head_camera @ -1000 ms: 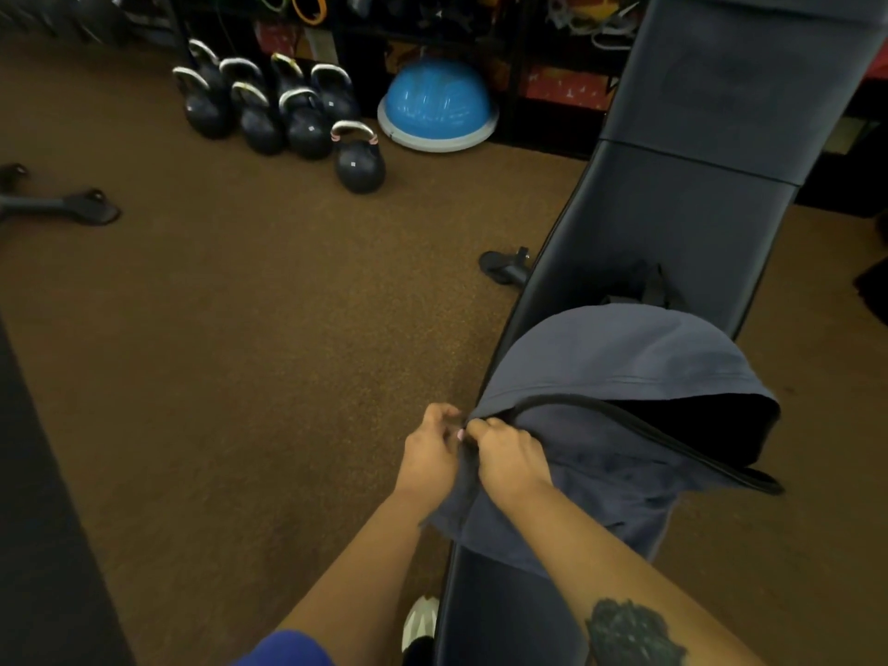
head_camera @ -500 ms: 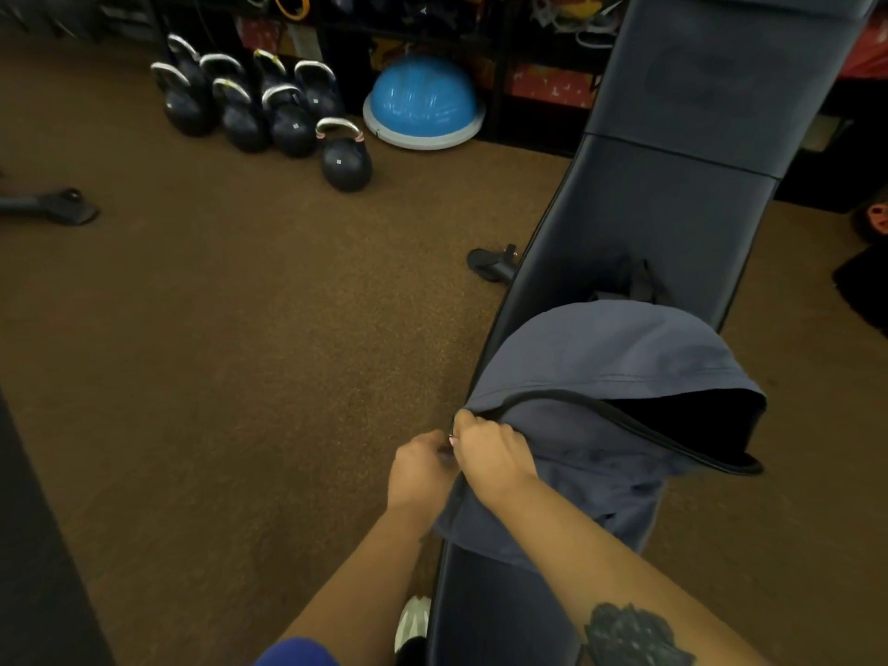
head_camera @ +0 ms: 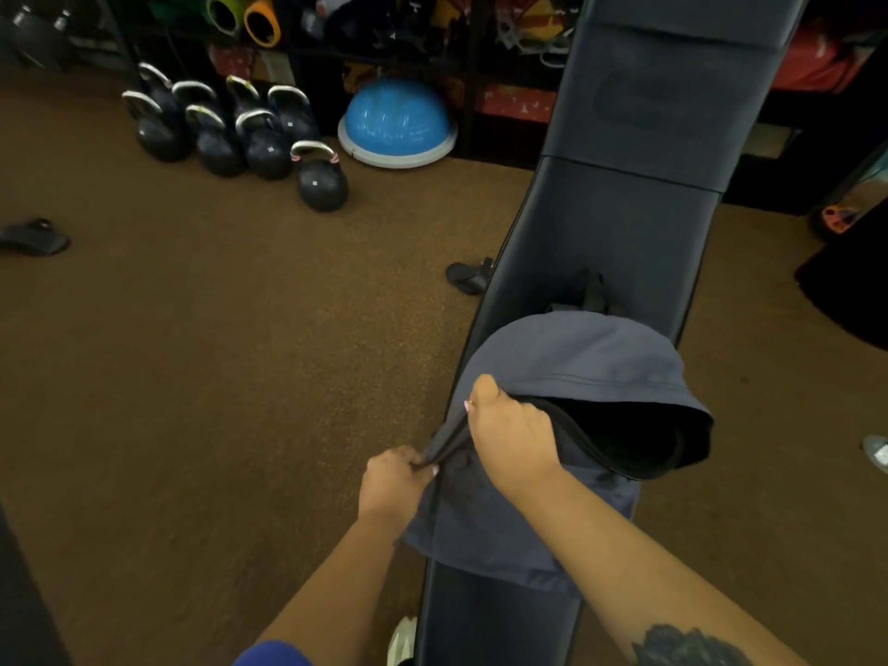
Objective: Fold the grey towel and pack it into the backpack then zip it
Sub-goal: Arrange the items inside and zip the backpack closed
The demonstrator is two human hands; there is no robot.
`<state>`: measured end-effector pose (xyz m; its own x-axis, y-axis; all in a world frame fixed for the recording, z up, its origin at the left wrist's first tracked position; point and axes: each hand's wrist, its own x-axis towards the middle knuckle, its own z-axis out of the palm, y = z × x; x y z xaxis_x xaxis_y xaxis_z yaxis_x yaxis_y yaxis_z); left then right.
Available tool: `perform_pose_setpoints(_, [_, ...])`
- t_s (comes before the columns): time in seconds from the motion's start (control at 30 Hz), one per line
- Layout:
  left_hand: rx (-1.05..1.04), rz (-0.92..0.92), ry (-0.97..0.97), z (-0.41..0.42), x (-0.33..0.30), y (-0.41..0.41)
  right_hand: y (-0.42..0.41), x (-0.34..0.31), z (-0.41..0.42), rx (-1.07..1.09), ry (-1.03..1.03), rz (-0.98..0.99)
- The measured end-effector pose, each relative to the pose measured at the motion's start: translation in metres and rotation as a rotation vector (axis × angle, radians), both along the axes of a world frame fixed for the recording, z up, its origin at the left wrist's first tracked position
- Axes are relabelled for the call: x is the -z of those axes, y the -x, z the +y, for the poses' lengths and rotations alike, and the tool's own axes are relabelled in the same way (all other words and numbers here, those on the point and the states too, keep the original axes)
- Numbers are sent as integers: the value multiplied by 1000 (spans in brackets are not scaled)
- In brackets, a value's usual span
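A slate-grey backpack (head_camera: 576,358) lies on a black padded bench (head_camera: 624,223), its main opening gaping dark on the right side. My left hand (head_camera: 396,478) pinches the backpack fabric at the lower left end of the zipper line. My right hand (head_camera: 511,425) is closed on the zipper edge a little higher up, near the start of the open mouth; the puller itself is hidden under my fingers. The grey towel is not visible; the inside of the backpack is too dark to tell.
The bench runs from bottom centre to top right over a brown floor (head_camera: 216,377). Several black kettlebells (head_camera: 240,137) and a blue half-ball (head_camera: 396,122) sit at the back left by shelving. A black bench foot (head_camera: 468,276) sticks out left.
My right hand has moved up and away from my left along the zipper line. The left hand stays pinching the fabric below. The camera view shifted slightly.
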<state>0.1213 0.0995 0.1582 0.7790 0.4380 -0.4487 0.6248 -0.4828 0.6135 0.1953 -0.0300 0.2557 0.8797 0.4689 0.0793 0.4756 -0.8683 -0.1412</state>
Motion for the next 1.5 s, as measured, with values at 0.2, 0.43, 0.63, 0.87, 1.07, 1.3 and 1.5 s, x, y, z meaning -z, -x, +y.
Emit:
perform_pose_setpoints(0.2, [28,40,-34,0,-1,-3,-14,-16,-21,68,-67,5])
perform_pose_setpoints(0.43, [169,44,-144,-7,-18,-13,-18,-24,-32,148,-212,119])
perform_pose_setpoints(0.63, [256,-574,-144,-39,-70,-40,-20,-32,-27,202,-303,193])
perform_pose_setpoints(0.87, [329,-706,-319,-36,-75,-66,-21,-36,-29,233,-340,256])
perform_pose_setpoints(1.07, [306,-671,-281,-28,-80,-67,-26,-41,-34,320,-408,254])
perform_pose_setpoints(1.3, [311,-595,-257,-27,-83,-71,-37,-43,-49,398,-494,227])
perform_pose_setpoints(1.5, [359,-588,-324,-13,-82,-73,-47,-37,-78,555,-642,193])
